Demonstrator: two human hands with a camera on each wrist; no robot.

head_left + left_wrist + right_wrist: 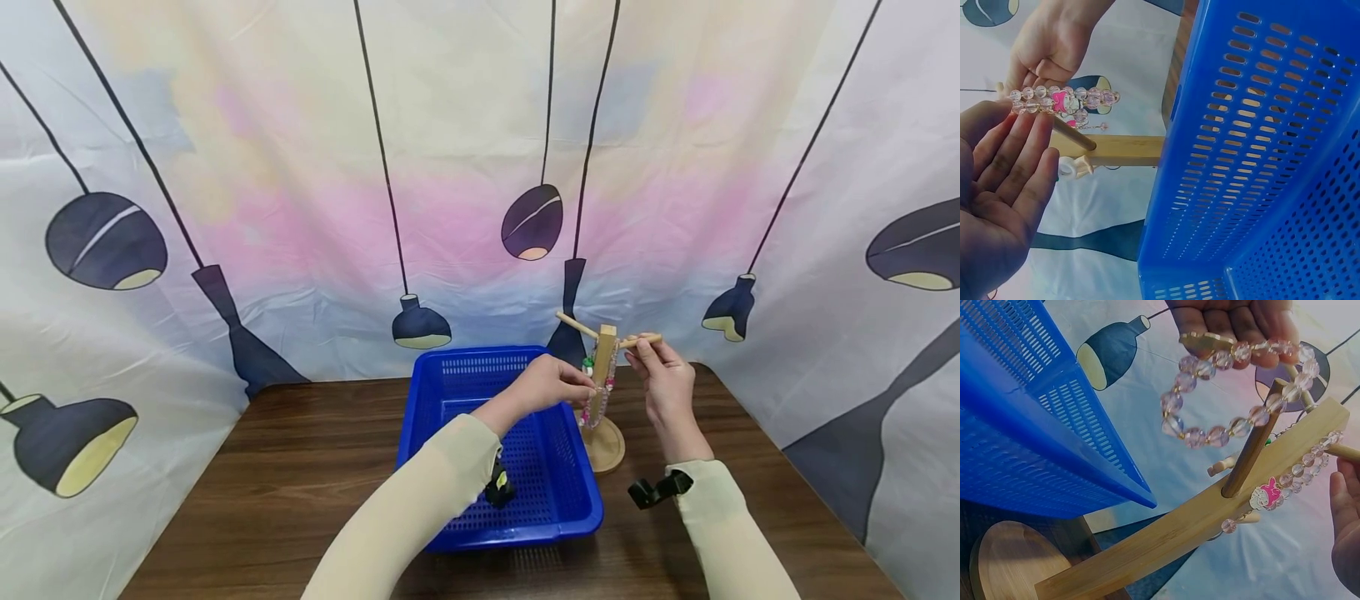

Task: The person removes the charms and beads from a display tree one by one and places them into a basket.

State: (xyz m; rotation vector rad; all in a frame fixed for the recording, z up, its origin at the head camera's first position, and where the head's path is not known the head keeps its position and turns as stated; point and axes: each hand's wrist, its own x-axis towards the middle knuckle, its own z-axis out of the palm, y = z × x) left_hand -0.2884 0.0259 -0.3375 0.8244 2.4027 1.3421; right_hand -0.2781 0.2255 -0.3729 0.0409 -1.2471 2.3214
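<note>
A wooden stand (603, 358) with a square post, round base and several pegs stands upright beside the basket. My left hand (551, 383) pinches a pink clear-bead bracelet (1094, 97) with a pink character charm. In the right wrist view its loop overlaps the tip of a front peg (1250, 447); whether it goes around the peg I cannot tell. My right hand (667, 383) pinches the side peg (641, 340) near its end. From that peg hangs another beaded bracelet (1297, 472), also with a pink charm.
A blue plastic basket (588, 500) with slotted walls sits left of the stand on the brown wooden table (300, 467). Behind the table hangs a cloth (465, 208) printed with lamps. Black wrist cameras (660, 489) are strapped near both cuffs.
</note>
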